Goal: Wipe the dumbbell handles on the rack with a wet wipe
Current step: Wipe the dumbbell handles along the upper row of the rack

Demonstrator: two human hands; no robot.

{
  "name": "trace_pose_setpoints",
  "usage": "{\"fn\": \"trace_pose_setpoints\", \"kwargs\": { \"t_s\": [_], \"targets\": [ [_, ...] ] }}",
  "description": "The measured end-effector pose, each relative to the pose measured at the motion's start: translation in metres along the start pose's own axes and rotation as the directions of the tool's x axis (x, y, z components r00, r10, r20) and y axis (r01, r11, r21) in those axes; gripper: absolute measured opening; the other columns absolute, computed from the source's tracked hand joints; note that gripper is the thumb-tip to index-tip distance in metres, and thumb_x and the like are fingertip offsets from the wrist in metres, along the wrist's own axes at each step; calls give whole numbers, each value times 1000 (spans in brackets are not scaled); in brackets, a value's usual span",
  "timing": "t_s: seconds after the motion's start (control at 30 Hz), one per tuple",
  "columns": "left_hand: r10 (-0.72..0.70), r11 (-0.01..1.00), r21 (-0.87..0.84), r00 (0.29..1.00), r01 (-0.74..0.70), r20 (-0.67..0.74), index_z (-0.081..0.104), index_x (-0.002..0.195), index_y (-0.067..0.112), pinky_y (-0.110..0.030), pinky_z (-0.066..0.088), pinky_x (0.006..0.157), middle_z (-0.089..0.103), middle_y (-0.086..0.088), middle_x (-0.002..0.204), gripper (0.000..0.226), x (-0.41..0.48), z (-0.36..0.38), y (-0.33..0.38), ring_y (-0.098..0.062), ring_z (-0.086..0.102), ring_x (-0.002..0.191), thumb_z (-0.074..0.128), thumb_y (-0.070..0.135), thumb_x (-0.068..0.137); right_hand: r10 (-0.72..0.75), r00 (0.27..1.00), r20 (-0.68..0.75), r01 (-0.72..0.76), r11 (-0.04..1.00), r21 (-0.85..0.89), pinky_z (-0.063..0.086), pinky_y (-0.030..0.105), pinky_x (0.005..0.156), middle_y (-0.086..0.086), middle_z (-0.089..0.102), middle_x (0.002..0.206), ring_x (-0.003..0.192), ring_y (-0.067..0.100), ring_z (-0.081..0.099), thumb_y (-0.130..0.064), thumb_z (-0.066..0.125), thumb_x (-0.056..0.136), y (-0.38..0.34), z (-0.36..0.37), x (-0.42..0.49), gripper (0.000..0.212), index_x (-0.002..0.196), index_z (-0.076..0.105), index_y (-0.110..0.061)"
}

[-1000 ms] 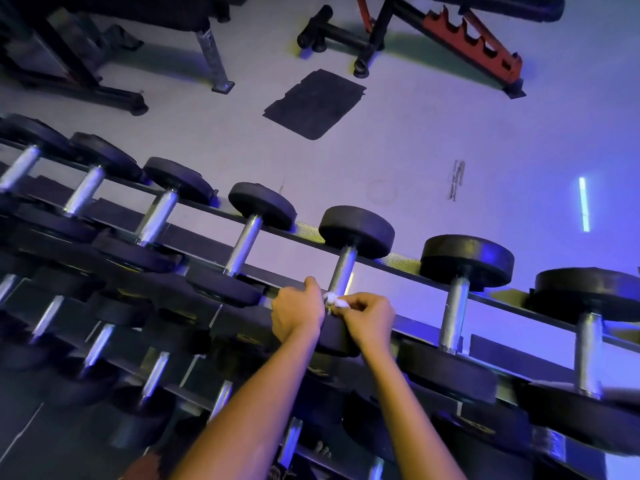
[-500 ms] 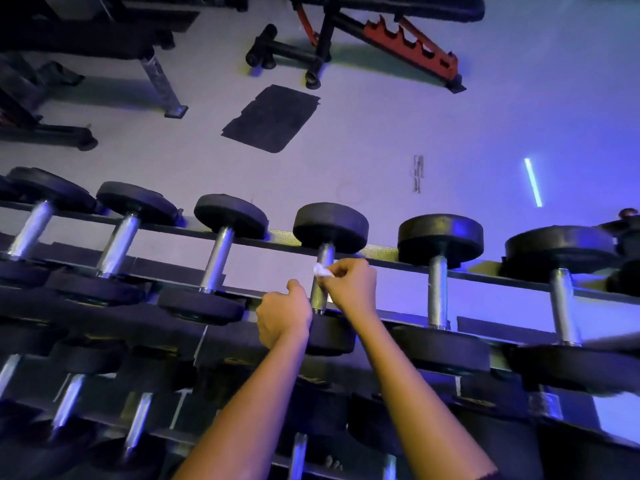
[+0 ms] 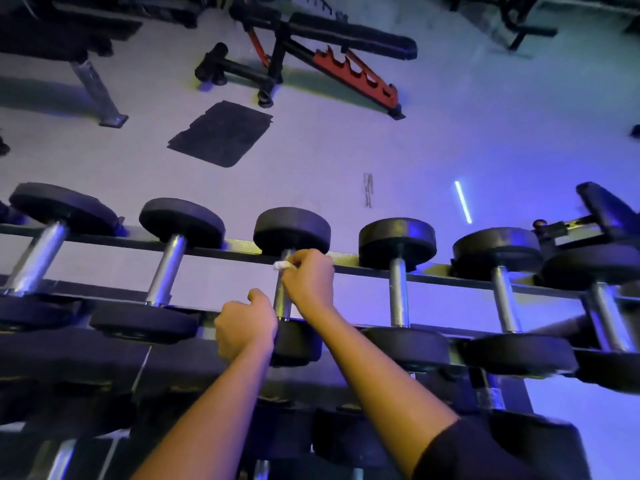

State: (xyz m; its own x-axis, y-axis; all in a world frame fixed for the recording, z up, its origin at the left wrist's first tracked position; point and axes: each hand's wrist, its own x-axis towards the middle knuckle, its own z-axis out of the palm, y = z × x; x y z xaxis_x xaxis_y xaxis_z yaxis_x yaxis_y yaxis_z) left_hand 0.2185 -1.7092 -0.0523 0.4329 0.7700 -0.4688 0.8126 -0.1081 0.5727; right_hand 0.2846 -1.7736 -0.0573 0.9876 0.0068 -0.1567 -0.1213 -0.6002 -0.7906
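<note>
Watching the head view | my right hand (image 3: 310,278) is curling its fingers round a white wet wipe (image 3: 282,266), pressing it on the far end of a steel dumbbell handle (image 3: 282,303) on the top tier of the rack (image 3: 239,253) | my left hand (image 3: 244,329) is sitting curled just beside the handle's near end; I cannot tell whether it is gripping anything

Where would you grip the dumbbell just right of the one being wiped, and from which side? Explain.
Grip its bare steel handle midway, coming from above. The handle is slim and spans the gap between the rails; the round heads look too wide to close round.
</note>
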Motion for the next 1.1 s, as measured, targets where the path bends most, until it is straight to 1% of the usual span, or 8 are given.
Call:
{"fn": "trace_pose_setpoints", "kwargs": {
  "t_s": [0.27,0.37,0.5,0.63,0.77,0.93,1.03,1.1],
  "targets": [
    [14,999,-30,1000,-15,-27,59,87,4,-39,50,73,62,-13,85,43,5,6,-4,-29,58,77,42,42,95,-30,999,16,31,999,-19,29,13,50,1,54,70,66,15,48,-22,71,87,9,-3,3,18,89,72,-4],
    [18,999,-38,999,-19,-34,62,87,4,-39,51,73,63,-15,86,44,5,7,-4,-29,58,76,41,42,94,-17,1000,23,18,999,-31,35,17,56,4,59,71,66,17,53,-27,73,85,8,-3,4,21,85,73,-5],
    [2,999,-33,999,-4,-40,63,94,3,-38,48,71,60,-15,89,44,5,7,-3,-30,54,78,41,41,94,33,998,50,-30,998,-63,37,19,59,11,67,83,69,20,55,-35,73,83,12,0,0,27,82,71,-8],
    [-18,999,-40,999,16,-38,65,96,4,-39,52,73,63,-15,92,46,5,5,-1,-32,58,80,41,42,92,74,992,99,-70,997,-43,38,19,59,5,71,79,70,15,61,-35,74,83,19,-1,-22,24,78,73,-12],
    [-24,999,-28,999,23,-39,63,94,5,-35,45,67,57,-10,86,41,2,2,1,-28,53,76,41,40,94,48,997,58,-48,999,-12,38,16,56,2,70,74,69,13,62,-35,75,82,23,0,-32,20,76,75,-15],
    [2,999,-34,999,-3,-40,65,93,7,-35,50,69,65,-12,89,42,5,7,-2,-28,60,79,41,42,93,-24,996,-86,26,999,24,30,11,51,0,66,69,63,13,54,-24,73,84,10,2,3,14,84,77,-11],
    [3,999,-46,999,-5,-43,65,90,7,-35,51,69,64,-11,85,41,5,8,-2,-26,60,75,42,41,94,-32,994,-107,40,996,76,32,12,50,0,66,66,60,9,53,-29,74,85,5,-1,10,20,82,77,-10],
    [-3,999,-48,999,1,-45,65,89,7,-36,54,72,65,-11,85,42,5,8,-2,-27,61,75,42,42,93,-28,996,-84,31,999,32,29,10,49,-1,63,65,59,9,50,-33,73,85,8,-2,0,24,79,75,-10]
  ]
}}
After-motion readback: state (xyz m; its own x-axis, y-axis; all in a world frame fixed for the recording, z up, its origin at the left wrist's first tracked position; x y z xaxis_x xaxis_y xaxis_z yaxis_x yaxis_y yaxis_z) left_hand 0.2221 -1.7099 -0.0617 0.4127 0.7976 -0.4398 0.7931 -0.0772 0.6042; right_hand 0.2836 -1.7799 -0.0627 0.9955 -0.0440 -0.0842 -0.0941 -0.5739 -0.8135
